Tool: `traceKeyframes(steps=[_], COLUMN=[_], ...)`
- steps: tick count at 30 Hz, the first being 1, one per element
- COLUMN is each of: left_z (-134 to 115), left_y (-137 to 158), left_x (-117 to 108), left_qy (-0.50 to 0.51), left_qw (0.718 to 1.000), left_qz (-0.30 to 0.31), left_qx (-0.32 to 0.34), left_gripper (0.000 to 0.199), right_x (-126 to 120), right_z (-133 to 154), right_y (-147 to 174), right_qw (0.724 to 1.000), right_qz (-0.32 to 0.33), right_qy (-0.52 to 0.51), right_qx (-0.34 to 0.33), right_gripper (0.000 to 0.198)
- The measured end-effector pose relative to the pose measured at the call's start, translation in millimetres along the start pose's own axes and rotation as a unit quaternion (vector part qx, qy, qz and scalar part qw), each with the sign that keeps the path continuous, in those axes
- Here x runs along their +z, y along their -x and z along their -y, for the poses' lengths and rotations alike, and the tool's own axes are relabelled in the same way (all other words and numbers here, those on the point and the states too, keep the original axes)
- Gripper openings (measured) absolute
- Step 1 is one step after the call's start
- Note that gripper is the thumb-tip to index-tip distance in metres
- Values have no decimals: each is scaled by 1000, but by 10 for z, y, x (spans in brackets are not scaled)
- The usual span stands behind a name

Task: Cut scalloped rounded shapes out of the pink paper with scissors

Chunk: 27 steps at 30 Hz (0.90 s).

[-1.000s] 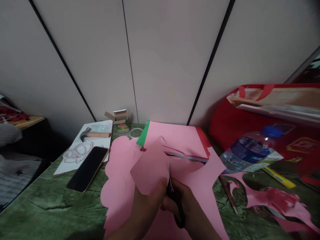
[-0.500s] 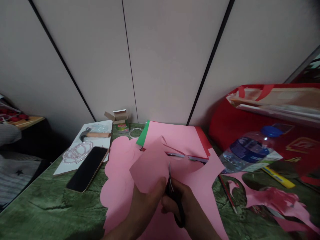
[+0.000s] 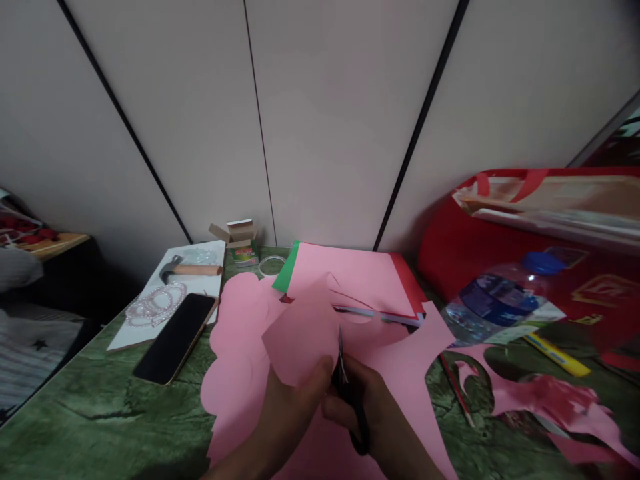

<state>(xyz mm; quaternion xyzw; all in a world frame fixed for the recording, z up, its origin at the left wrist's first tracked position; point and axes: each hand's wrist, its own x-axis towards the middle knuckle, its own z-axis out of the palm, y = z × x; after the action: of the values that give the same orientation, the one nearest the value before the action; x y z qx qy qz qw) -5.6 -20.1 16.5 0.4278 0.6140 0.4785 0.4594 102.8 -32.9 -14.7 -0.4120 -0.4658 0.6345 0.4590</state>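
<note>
My left hand pinches a piece of pink paper with the thumb on top; its other fingers are hidden beneath. In my right hand are black-handled scissors, the blades pointing away from me at the right edge of that piece. A curved strip of the same paper hangs off beyond the blades. Under both hands lie larger pink sheets, and cut pink scalloped shapes rest on their left side.
Left stand a phone, a hammer on a white board, bead strings and a small open box. Behind lie stacked coloured sheets. Right are a bottle, a red bag, a yellow cutter, a pencil and paper scraps.
The scissor blades have closed somewhat along the paper's right edge. The pink piece has shifted slightly right, and the offcut on the right has moved a little outward.
</note>
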Motion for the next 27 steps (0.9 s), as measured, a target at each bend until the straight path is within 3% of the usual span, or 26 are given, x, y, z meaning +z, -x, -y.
traceKeyframes(steps=[18,27], left_z=[-16,-57], left_y=[-1,-7], left_x=[-2,-15], left_qy=[-2,-19], left_qw=[1000,1000], left_qz=[-4,23], left_qx=[5,0], left_gripper=[20,10], right_x=[-13,-9], right_z=[-10,-21], right_y=[-2,-13], right_qw=[1000,999], right_qz=[-8,-17], right_qy=[15,22], right_qx=[20,19], right_gripper=[22,23])
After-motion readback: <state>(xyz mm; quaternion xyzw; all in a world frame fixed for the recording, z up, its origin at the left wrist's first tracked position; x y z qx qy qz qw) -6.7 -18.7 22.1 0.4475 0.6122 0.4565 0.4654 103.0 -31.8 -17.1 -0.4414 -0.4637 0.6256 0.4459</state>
